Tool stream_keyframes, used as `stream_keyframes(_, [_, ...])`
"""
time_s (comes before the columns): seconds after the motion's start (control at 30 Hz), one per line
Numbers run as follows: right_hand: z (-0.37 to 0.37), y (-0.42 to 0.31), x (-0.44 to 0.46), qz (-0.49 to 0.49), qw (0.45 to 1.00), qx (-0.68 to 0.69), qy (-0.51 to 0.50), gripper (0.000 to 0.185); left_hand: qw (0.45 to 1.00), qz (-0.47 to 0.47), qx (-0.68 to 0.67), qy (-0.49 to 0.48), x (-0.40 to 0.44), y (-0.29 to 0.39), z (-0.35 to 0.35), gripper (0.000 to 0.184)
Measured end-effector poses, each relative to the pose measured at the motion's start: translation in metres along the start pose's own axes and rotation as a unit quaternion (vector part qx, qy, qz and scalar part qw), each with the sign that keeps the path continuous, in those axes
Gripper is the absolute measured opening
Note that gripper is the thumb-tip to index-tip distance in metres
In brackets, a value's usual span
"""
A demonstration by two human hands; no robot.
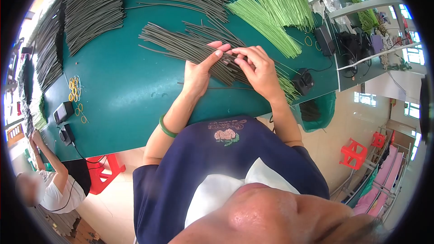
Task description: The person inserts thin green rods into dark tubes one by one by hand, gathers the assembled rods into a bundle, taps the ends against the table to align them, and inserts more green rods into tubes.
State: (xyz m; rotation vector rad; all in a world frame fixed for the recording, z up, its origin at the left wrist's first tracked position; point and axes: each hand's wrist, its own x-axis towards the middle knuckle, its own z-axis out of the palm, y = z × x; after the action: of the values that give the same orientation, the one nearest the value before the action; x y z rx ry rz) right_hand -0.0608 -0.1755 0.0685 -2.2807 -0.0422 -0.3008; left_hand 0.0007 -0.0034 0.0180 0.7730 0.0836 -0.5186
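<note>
A loose bundle of thin dark grey-green stems (176, 40) lies slantwise across the table in front of me. My left hand (201, 70) is closed around part of it, thumb on top and fingertips showing at the far side. Close beside it, my right hand (258, 70) has thumb and fingers pinched together over the same stems; exactly what sits between the fingertips is too small to make out. Bright green stem ends (287, 88) stick out to the right, beyond my right hand. A green bangle (167, 127) circles my left forearm.
Dark stems (95, 9) and light green stems (275, 2) lie in piles along the green table (122, 108). Yellow rings (73, 88) and small black devices (63, 112) rest at left, another black device (303, 81) at right. Another person (56, 180) works at lower left.
</note>
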Motion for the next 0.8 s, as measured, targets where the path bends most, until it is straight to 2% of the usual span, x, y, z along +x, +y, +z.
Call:
stream_keyframes(0.13, [-0.029,0.017,-0.011,0.046,0.997,-0.025,0.051,0.013,0.999,0.03,0.022,0.033,0.002,-0.002,-0.003,0.02])
stream_keyframes(0.2, [-0.049,0.034,-0.018,0.125,0.992,-0.033,0.008,0.013,0.997,0.039,0.016,0.059,0.003,-0.001,-0.007,0.019])
stream_keyframes(0.23, [-0.058,0.045,-0.017,0.122,0.99,-0.062,-0.031,0.014,0.997,0.038,0.017,0.062,0.003,0.0,-0.007,0.019])
stream_keyframes(0.27, [-0.067,0.054,-0.013,0.097,0.988,-0.112,-0.044,0.015,0.998,0.032,0.009,0.056,0.004,0.0,-0.009,0.022])
stream_keyframes(0.33, [-0.074,0.075,0.009,0.015,0.985,-0.173,0.007,0.015,0.999,0.017,-0.005,0.044,0.004,-0.003,-0.012,0.027])
stream_keyframes(0.4, [-0.067,0.082,0.043,0.031,0.978,-0.199,0.058,0.014,0.999,-0.003,-0.025,0.026,0.004,-0.003,-0.012,0.031])
stream_keyframes(0.5, [-0.04,0.123,0.083,-0.027,0.936,-0.342,0.074,0.012,0.998,-0.023,-0.049,-0.009,0.002,0.002,-0.007,0.039])
stream_keyframes(0.6, [-0.041,0.131,0.093,-0.067,0.926,-0.369,0.05,0.01,0.997,-0.03,-0.071,-0.024,0.006,0.005,-0.01,0.049])
stream_keyframes(0.7, [-0.055,0.084,0.07,-0.081,0.956,-0.259,0.115,0.009,0.997,-0.024,-0.08,0.002,0.008,0.004,-0.014,0.048])
stream_keyframes(0.77, [-0.06,0.04,0.042,-0.078,0.973,-0.175,0.132,0.007,0.995,-0.025,-0.089,0.019,0.008,0.004,-0.015,0.048])
stream_keyframes(0.8, [-0.063,0.023,0.025,-0.088,0.975,-0.17,0.11,0.007,0.995,-0.025,-0.094,0.026,0.009,0.005,-0.014,0.047])
